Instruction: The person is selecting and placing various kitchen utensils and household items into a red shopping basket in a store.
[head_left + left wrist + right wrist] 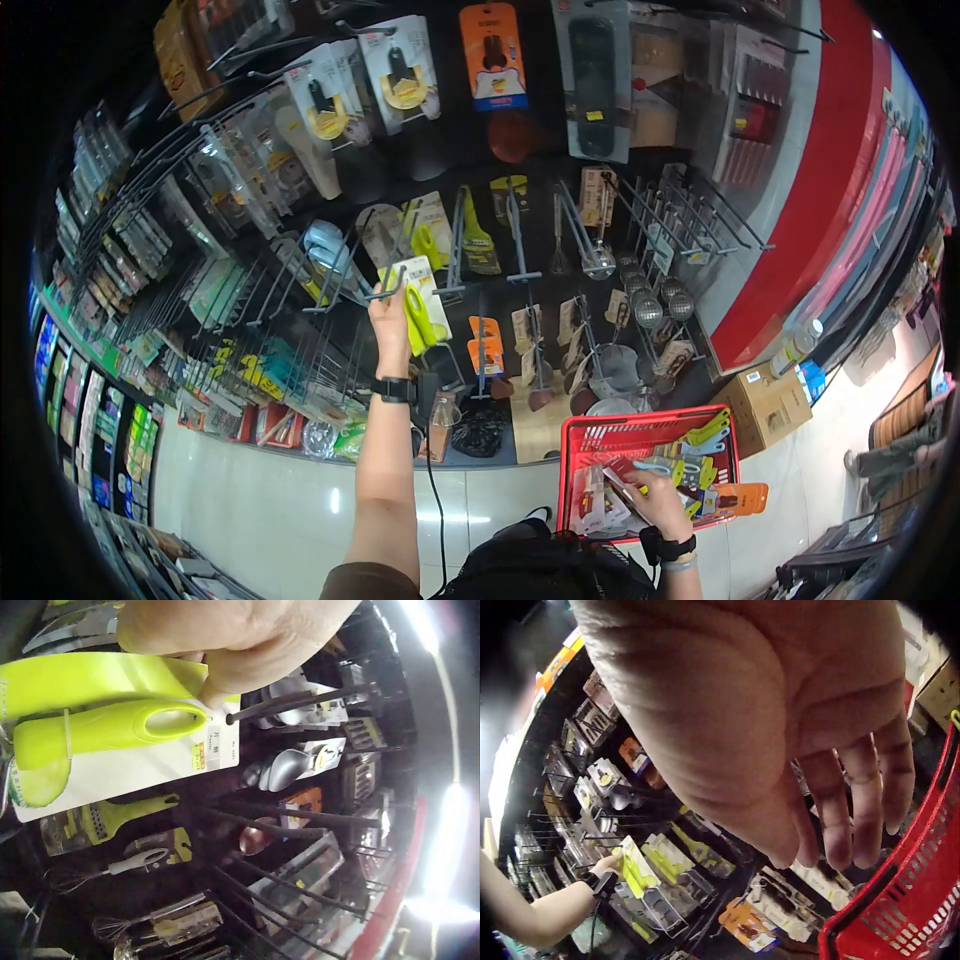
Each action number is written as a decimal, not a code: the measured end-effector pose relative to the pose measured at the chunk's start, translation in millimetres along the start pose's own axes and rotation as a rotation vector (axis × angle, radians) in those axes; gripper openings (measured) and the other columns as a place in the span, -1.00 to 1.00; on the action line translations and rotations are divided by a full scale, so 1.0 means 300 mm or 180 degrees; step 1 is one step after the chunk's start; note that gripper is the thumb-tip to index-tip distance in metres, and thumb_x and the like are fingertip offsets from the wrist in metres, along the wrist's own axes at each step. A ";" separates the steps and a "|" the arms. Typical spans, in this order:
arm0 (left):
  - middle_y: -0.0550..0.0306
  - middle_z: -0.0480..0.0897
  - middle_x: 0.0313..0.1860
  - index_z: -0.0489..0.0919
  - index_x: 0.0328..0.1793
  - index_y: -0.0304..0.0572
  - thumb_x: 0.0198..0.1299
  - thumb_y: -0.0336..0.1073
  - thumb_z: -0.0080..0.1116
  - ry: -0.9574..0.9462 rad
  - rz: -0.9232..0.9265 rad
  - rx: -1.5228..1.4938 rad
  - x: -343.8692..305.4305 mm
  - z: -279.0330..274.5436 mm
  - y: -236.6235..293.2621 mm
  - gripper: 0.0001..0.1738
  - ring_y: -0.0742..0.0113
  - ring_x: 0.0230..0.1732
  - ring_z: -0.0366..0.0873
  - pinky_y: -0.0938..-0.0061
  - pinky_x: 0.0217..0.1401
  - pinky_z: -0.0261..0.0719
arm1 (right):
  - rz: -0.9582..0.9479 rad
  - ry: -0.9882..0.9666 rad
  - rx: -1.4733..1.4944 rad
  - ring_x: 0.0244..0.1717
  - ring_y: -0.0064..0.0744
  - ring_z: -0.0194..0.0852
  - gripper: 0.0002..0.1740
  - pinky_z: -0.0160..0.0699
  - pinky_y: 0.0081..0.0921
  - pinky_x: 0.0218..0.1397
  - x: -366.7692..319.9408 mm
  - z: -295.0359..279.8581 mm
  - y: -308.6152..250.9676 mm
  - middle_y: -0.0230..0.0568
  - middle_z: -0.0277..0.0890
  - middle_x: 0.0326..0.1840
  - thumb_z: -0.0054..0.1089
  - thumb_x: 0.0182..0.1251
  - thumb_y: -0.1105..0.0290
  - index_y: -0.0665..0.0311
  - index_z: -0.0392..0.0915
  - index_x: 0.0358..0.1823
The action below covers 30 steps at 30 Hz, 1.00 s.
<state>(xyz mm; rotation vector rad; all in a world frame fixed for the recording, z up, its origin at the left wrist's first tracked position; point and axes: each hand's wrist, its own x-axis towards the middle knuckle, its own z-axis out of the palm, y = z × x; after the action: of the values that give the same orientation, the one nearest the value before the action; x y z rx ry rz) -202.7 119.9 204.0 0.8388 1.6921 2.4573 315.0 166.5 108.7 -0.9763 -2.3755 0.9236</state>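
The fingers (216,684) of the left hand (388,320) are curled round the top edge of a peeler card (112,769), which is pinched just where a black hook (300,701) ends. A bright green peeler is strapped flat to the card, and a cucumber slice is printed at one end. The card is held high, at the tip of the hook, against the display rack (300,300), with the arm stretched upward. A dark strap (392,390) is worn on that wrist.

The fingers of the right hand (660,500) are seen straight and relaxed in the right wrist view, with nothing gripped. This hand is held low over the red basket (650,428), at the packets lying inside; whether they are touched cannot be told. Green-handled tools (705,432) and an orange carded tool (742,497) are seen in the basket.

Around the held card, more carded kitchen tools are hung on rows of hooks. Wire strainers (650,310) are hung to the right of it. A cardboard box (765,405) is set on the pale floor (290,510) beside the basket.
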 end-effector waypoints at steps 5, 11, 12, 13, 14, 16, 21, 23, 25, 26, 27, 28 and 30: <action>0.12 0.57 -0.09 0.48 0.08 -0.25 0.26 -0.39 0.07 -0.0916 -0.0629 -0.0988 0.114 0.050 0.076 -0.73 0.37 -0.09 0.50 0.47 -0.01 0.46 | 0.0577 0.0237 -0.0457 -0.42 0.07 0.52 -0.86 0.48 -0.15 -0.33 -0.066 0.043 0.235 0.09 0.52 -0.49 0.10 0.08 0.44 0.37 0.57 -0.51; 0.06 0.56 -0.01 0.42 0.19 -0.25 0.28 -0.26 0.07 -0.0497 -0.0481 -0.0122 0.296 -0.008 -0.140 -0.61 0.29 -0.03 0.50 0.42 0.03 0.46 | 0.1993 0.0163 -0.1019 -0.40 0.08 0.56 -0.75 0.55 -0.11 -0.29 -0.154 0.088 0.424 0.12 0.54 -0.49 0.13 0.08 0.28 0.36 0.58 -0.52; 0.03 0.54 0.04 0.38 0.24 -0.26 0.29 -0.24 0.08 -0.0527 -0.0308 0.0245 0.302 -0.013 -0.175 -0.56 0.26 0.00 0.50 0.41 0.05 0.46 | 0.2146 0.0063 -0.1061 -0.37 0.06 0.58 -0.75 0.57 -0.12 -0.25 -0.171 0.071 0.409 0.10 0.55 -0.47 0.14 0.08 0.26 0.34 0.59 -0.49; 0.01 0.50 0.11 0.33 0.28 -0.26 0.29 -0.21 0.08 -0.0461 -0.0155 0.0743 0.306 -0.033 -0.187 -0.51 0.24 0.06 0.47 0.40 0.09 0.44 | 0.2119 0.0022 -0.1030 -0.37 0.03 0.58 -0.73 0.57 -0.13 -0.24 -0.182 0.087 0.438 0.07 0.57 -0.45 0.16 0.09 0.22 0.32 0.59 -0.44; -0.01 0.47 0.17 0.29 0.32 -0.26 0.29 -0.18 0.08 -0.0398 0.0005 0.1239 0.306 -0.051 -0.206 -0.46 0.23 0.13 0.43 0.39 0.13 0.41 | 0.2092 -0.0018 -0.0998 -0.36 0.01 0.59 -0.71 0.58 -0.13 -0.23 -0.185 0.106 0.463 0.04 0.59 -0.43 0.19 0.10 0.18 0.30 0.60 -0.39; -0.03 0.40 0.26 0.22 0.35 -0.29 0.30 -0.13 0.08 -0.0334 -0.0277 0.0573 0.265 -0.057 -0.169 -0.40 0.22 0.21 0.36 0.40 0.20 0.34 | 0.2270 -0.0473 -0.1361 -0.06 0.00 0.52 -0.57 0.55 -0.18 -0.05 -0.166 0.151 0.483 0.04 0.53 -0.08 0.25 0.07 0.06 0.24 0.57 -0.16; -0.04 0.51 0.03 0.35 0.17 -0.34 0.36 -0.16 -0.02 -0.0148 -0.0087 0.0391 0.128 -0.038 -0.106 -0.58 0.30 0.07 0.45 0.42 0.20 0.32 | 0.2461 -0.0540 -0.1958 0.20 -0.07 0.26 -0.39 0.41 -0.21 0.13 -0.127 0.225 0.541 -0.10 0.38 0.10 0.30 0.02 0.00 0.21 0.48 0.04; 0.03 0.55 -0.09 0.41 0.11 -0.31 0.37 -0.20 -0.05 -0.0327 0.0000 0.0920 0.092 -0.143 -0.184 -0.66 0.33 -0.08 0.49 0.44 0.12 0.35 | 0.2622 -0.0676 -0.2093 0.24 -0.11 0.21 -0.37 0.40 -0.21 0.13 -0.107 0.248 0.570 -0.12 0.35 0.13 0.29 0.02 -0.02 0.19 0.46 0.07; 0.06 0.57 -0.14 0.45 0.06 -0.29 0.37 -0.21 -0.06 -0.0475 -0.0045 0.1106 -0.039 -0.113 -0.129 -0.69 0.36 -0.11 0.49 0.46 0.06 0.37 | 0.2883 -0.0854 -0.2339 0.27 -0.19 0.17 -0.45 0.29 -0.20 0.20 -0.090 0.263 0.589 -0.19 0.34 0.17 0.20 0.09 0.03 0.11 0.45 0.10; 0.07 0.57 -0.16 0.47 0.04 -0.29 0.37 -0.21 -0.06 -0.0557 -0.0136 0.1170 -0.128 -0.084 -0.084 -0.70 0.37 -0.11 0.49 0.47 0.04 0.39 | 0.2847 -0.0861 -0.2342 0.27 -0.19 0.17 -0.45 0.29 -0.20 0.20 -0.090 0.273 0.610 -0.19 0.34 0.17 0.20 0.09 0.03 0.11 0.45 0.10; 0.11 0.58 -0.21 0.48 0.01 -0.27 0.37 -0.19 -0.05 -0.0504 -0.0255 0.1386 -0.185 -0.084 -0.084 -0.70 0.39 -0.13 0.49 0.47 0.02 0.40 | 0.2873 -0.1016 -0.2427 0.27 -0.19 0.18 -0.49 0.22 -0.20 0.24 -0.093 0.286 0.640 -0.20 0.35 0.18 0.15 0.12 0.09 0.10 0.45 0.11; 0.16 0.59 -0.26 0.47 0.03 -0.25 0.37 -0.20 -0.07 -0.0632 -0.0421 0.1179 -0.236 -0.092 -0.098 -0.71 0.40 -0.16 0.52 0.47 -0.01 0.40 | 0.2900 -0.1170 -0.2510 0.27 -0.18 0.19 -0.52 0.15 -0.20 0.27 -0.093 0.297 0.656 -0.22 0.35 0.19 0.10 0.15 0.15 0.10 0.44 0.12; 0.17 0.58 -0.33 0.47 0.00 -0.27 0.38 -0.22 -0.08 -0.0866 -0.0477 0.1345 -0.359 -0.070 -0.080 -0.73 0.43 -0.22 0.51 0.49 -0.06 0.43 | 0.2878 -0.1166 -0.2527 0.26 -0.20 0.22 -0.57 0.07 -0.21 0.29 -0.085 0.300 0.653 -0.25 0.39 0.18 0.02 0.17 0.23 0.08 0.45 0.09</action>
<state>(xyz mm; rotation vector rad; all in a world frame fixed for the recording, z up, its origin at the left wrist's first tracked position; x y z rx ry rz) -126.6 76.1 133.9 0.9837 2.1035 1.8182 370.1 214.9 -95.5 -2.4969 -2.6338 0.3693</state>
